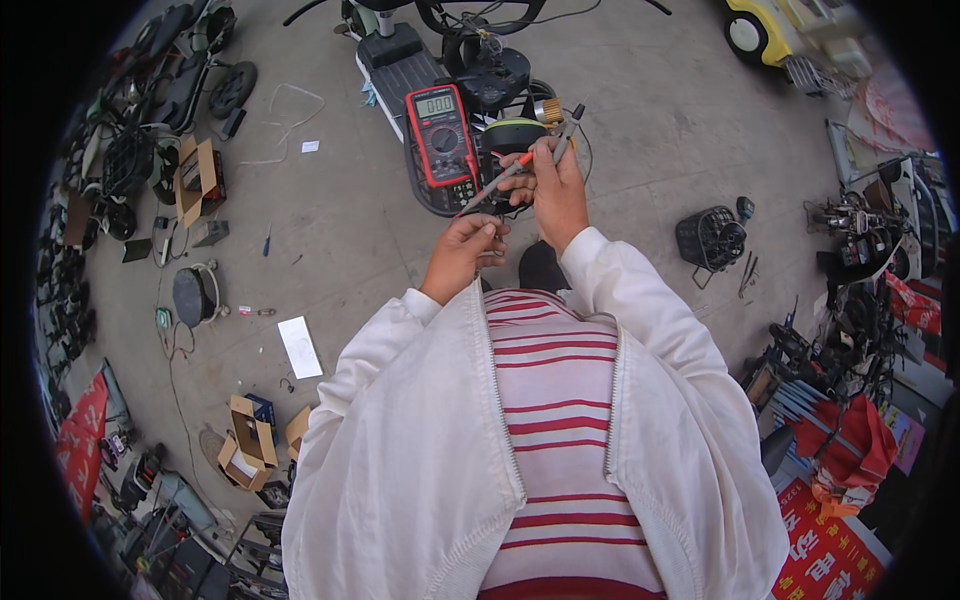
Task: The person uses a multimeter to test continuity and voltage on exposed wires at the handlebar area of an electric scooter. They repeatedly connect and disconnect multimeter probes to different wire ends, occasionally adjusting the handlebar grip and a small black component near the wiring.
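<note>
A multimeter [437,140] with a red edge and a lit display lies on the rear of an electric scooter, just beyond my hands. My right hand [558,195] is closed on two test probes; the grey-and-red test probe [494,186] slants down to the left, while the dark-tipped test probe [570,127] points up to the right. Below the multimeter, my left hand [463,252] has its thumb and forefinger pinched close to the slanting probe's lower end. What those fingers hold is too small to make out.
The scooter's footboard [402,70] extends away beyond the multimeter. On the floor at right stands a black basket [708,240]. To the left lie an open cardboard box [199,180], a screwdriver [267,240] and a white sheet [299,347]. Parked scooters line the far left.
</note>
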A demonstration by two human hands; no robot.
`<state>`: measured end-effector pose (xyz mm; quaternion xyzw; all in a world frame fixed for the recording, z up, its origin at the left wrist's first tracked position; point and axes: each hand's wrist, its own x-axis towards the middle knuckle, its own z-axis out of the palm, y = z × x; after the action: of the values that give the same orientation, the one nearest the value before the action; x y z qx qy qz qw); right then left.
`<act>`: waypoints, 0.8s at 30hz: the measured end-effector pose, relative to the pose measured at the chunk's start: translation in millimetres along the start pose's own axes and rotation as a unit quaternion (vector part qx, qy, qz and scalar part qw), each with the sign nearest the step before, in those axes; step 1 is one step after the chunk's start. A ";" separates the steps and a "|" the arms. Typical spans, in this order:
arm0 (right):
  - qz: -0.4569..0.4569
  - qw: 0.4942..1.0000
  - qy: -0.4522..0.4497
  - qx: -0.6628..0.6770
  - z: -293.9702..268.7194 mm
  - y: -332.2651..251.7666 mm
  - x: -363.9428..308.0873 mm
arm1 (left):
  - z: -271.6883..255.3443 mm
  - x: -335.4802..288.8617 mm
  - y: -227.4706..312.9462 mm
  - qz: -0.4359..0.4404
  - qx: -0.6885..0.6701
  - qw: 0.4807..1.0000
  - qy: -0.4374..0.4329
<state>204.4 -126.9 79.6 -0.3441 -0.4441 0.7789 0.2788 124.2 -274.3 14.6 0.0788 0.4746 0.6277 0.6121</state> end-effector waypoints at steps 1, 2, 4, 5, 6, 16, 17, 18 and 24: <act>-0.013 1.000 -0.012 0.004 -0.2 1.9 2.8 | -3.9 1.0 -3.1 0.008 -0.014 1.000 -0.003; -0.024 0.999 -0.023 0.007 0.0 3.6 5.2 | -8.1 1.4 -6.4 0.016 -0.029 0.999 -0.005; -0.042 0.998 -0.044 0.032 -0.5 5.1 5.2 | -15.7 1.4 -12.6 0.023 -0.051 0.998 -0.007; -0.048 0.997 -0.049 0.021 1.5 3.8 4.4 | -16.5 0.6 -13.0 0.022 -0.058 0.998 -0.006; -0.055 0.997 -0.055 0.011 3.9 2.7 3.9 | -17.3 -0.2 -13.3 0.020 -0.065 0.998 -0.005; 0.029 0.975 -0.205 -0.087 -5.6 3.5 -13.7 | -29.5 -7.2 -12.7 0.029 -0.172 0.984 0.034; 0.010 0.962 -0.229 -0.148 -6.2 9.3 -13.0 | -30.8 -7.8 -13.5 0.031 -0.175 0.983 0.036; -0.009 0.945 -0.252 -0.209 -6.5 15.1 -11.7 | -31.7 -8.3 -14.0 0.032 -0.179 0.983 0.038; -0.138 0.877 -0.301 -0.347 -3.8 41.7 1.5 | -40.6 -10.8 -11.1 0.015 -0.190 0.981 0.027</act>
<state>201.2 -142.7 41.0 -0.1028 -0.7914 0.5944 0.0993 106.8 -305.9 -9.7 -0.0486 0.3619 0.7171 0.5937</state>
